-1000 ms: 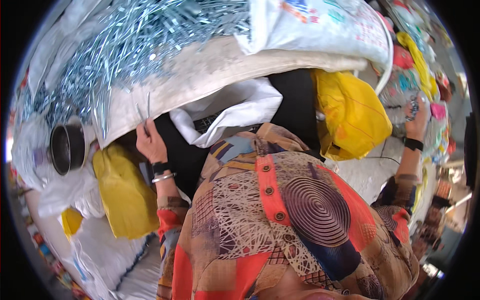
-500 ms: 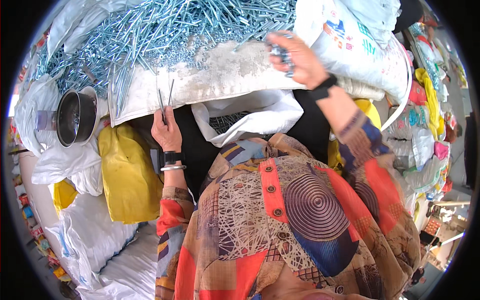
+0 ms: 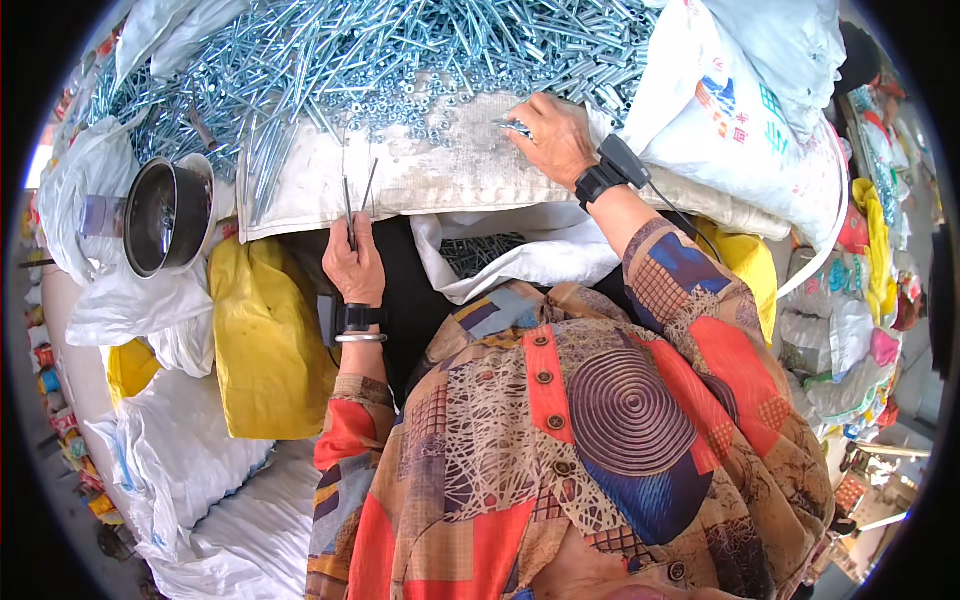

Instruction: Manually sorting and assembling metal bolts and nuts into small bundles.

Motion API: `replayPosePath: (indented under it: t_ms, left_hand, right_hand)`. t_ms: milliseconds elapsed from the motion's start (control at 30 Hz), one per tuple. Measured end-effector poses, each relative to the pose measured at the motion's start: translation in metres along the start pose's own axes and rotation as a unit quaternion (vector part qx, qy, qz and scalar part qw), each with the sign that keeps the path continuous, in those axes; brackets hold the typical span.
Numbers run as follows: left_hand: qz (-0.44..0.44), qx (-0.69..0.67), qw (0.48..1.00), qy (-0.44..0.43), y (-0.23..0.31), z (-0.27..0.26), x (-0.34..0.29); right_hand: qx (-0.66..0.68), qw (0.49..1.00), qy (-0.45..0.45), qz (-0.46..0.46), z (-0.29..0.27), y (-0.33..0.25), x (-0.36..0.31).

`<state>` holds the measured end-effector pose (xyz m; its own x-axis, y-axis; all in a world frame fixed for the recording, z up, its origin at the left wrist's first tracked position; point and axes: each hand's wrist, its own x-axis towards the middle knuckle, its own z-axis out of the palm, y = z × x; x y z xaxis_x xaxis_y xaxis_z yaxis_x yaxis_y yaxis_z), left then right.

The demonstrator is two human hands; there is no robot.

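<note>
left hand (image 3: 355,268): two rods (image 3: 348,205) pinched between fingers
right hand (image 3: 560,138): metal bits (image 3: 516,127) held in curled fingers, near the nuts (image 3: 432,108)
picking-up: being done now, looks like
next pinch: probably best kept snug

Off-white, stained, fabric-like sheet (image 3: 470,185) spread as work surface. On it, broad heap of long, thin, silvery metal rods (image 3: 330,60). Nearer wearer than heap: scattered small silvery metal nuts (image 3: 432,118). Right of heap: bulging white plastic sack (image 3: 750,135), coloured print.
</note>
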<state>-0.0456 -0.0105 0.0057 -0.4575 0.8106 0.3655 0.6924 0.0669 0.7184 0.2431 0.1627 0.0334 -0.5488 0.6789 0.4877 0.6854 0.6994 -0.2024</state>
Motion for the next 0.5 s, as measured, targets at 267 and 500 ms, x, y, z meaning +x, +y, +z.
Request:
replayPosePath:
  t_ms: [267,500]
  left_hand:
    - [0.004,-0.009,1.000,0.002,-0.0024,0.0035,0.0006]
    - [0.018,-0.018,0.999,0.025,-0.0017,0.0038,-0.0002]
  right_hand:
    - [0.036,0.997,0.025,0.058,0.0021,-0.0013,-0.0015]
    - [0.037,0.996,0.049,0.061,0.0022,0.0047,-0.0096]
